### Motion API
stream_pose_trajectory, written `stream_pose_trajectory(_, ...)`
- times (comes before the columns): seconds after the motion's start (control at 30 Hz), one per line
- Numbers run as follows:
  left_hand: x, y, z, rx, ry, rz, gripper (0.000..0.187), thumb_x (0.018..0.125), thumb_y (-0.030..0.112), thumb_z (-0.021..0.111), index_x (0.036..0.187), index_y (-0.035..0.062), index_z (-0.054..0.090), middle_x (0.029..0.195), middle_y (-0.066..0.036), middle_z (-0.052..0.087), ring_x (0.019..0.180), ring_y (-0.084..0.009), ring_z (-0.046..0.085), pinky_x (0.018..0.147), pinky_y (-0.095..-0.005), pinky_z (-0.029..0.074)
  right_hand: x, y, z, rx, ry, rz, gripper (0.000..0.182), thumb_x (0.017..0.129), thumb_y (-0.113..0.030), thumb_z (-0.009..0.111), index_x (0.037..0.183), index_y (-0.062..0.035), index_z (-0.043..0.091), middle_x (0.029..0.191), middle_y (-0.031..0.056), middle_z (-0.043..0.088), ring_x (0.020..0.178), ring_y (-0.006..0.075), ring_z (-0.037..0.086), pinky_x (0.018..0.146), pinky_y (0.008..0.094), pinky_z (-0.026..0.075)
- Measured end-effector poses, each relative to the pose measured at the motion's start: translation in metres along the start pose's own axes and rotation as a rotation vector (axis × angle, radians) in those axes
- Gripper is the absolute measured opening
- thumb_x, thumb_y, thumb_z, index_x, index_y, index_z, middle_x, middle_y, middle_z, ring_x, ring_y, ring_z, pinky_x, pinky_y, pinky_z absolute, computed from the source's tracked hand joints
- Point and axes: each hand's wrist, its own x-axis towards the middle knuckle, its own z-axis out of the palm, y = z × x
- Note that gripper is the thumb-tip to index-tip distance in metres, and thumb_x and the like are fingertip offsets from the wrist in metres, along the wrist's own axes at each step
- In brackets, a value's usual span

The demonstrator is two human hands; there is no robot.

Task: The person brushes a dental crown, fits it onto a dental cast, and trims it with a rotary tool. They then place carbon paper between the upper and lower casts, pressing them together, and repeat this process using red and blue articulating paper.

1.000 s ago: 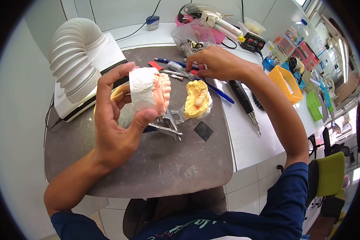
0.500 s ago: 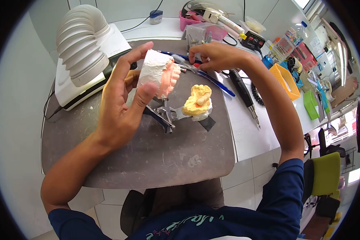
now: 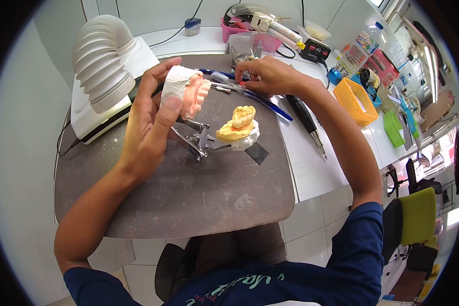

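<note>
My left hand (image 3: 149,120) is closed around the white plaster base of an upper dental cast (image 3: 181,84) with pink gums and teeth. The cast is tilted, its teeth facing right. A metal articulator (image 3: 201,142) hangs open below it, and its other arm bears a yellow dental cast (image 3: 237,125) on white plaster. My right hand (image 3: 273,75) reaches over a group of slim tools at the back of the board, fingers curled down. Its fingertips are at a small red part, but what they grip is partly hidden. Beside them lie a clear brush (image 3: 222,77) and a blue pen-like tool (image 3: 270,105).
A white extractor hose (image 3: 99,66) stands at the left on its machine. A black handpiece (image 3: 306,120) lies right of the board (image 3: 188,204). Farther right are a yellow basket (image 3: 354,102) and a green tray (image 3: 393,129). A pink bin (image 3: 232,31) stands behind.
My left hand has moved slightly left and turned the articulator, so both casts now show more from the side. My right hand stays over the tools, its fingers curled further down.
</note>
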Motion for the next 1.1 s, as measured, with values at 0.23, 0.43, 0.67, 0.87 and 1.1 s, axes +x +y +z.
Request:
stream_pose_trajectory(0.23, 0.002, 0.004, 0.000, -0.070, 0.023, -0.151, 0.057, 0.101, 0.036, 0.050, 0.146, 0.0048, 0.034, 0.137, -0.014, 0.046, 0.110, -0.0160, 0.057, 0.066, -0.0256, 0.059, -0.002, -0.013, -0.003, 0.012, 0.001, 0.063, 0.016, 0.096, -0.019, 0.061, 0.107, -0.0095, 0.054, 0.069, 0.0103, 0.064, 0.062, 0.0237, 0.065, 0.061, 0.0383, 0.048)
stream_pose_trajectory(0.43, 0.003, -0.001, -0.004, -0.103, 0.016, -0.201, 0.058, 0.101, 0.039, 0.049, 0.146, 0.0055, 0.035, 0.136, -0.013, 0.047, 0.107, -0.0161, 0.058, 0.063, -0.0256, 0.060, -0.010, 0.011, 0.001, -0.115, 0.321, -0.175, 0.014, 0.095, -0.018, 0.061, 0.101, -0.0064, 0.054, 0.067, 0.0125, 0.064, 0.056, 0.0225, 0.062, 0.057, 0.0389, 0.044)
stream_pose_trajectory(0.67, 0.004, -0.005, -0.003, -0.135, 0.002, -0.216, 0.054, 0.104, 0.038, 0.043, 0.146, 0.0060, 0.034, 0.129, -0.013, 0.050, 0.098, -0.0129, 0.058, 0.062, -0.0257, 0.059, -0.073, -0.057, -0.011, 0.192, 0.262, 0.129, 0.013, 0.093, -0.014, 0.065, 0.091, -0.0042, 0.056, 0.051, 0.0014, 0.048, 0.048, 0.0084, 0.041, 0.047, 0.0284, 0.029)
stream_pose_trajectory(0.87, 0.004, -0.007, -0.005, -0.137, -0.046, -0.256, 0.062, 0.104, 0.048, 0.042, 0.148, 0.0066, 0.031, 0.128, -0.013, 0.051, 0.096, -0.0121, 0.057, 0.063, -0.0270, 0.058, -0.085, -0.070, 0.010, -0.105, 0.529, 0.035, 0.017, 0.088, -0.019, 0.071, 0.095, -0.0039, 0.067, 0.064, 0.0105, 0.064, 0.052, 0.0222, 0.058, 0.058, 0.0335, 0.046)
stream_pose_trajectory(1.1, 0.004, -0.018, -0.003, -0.088, -0.039, -0.087, 0.098, 0.083, 0.053, 0.075, 0.151, 0.0040, 0.025, 0.133, -0.016, 0.052, 0.101, -0.0131, 0.059, 0.068, -0.0258, 0.056, -0.075, -0.103, 0.011, 0.020, 0.604, -0.478, 0.068, 0.068, -0.034, 0.089, 0.121, -0.0011, 0.064, 0.105, 0.0105, 0.069, 0.096, 0.0227, 0.068, 0.084, 0.0331, 0.054)
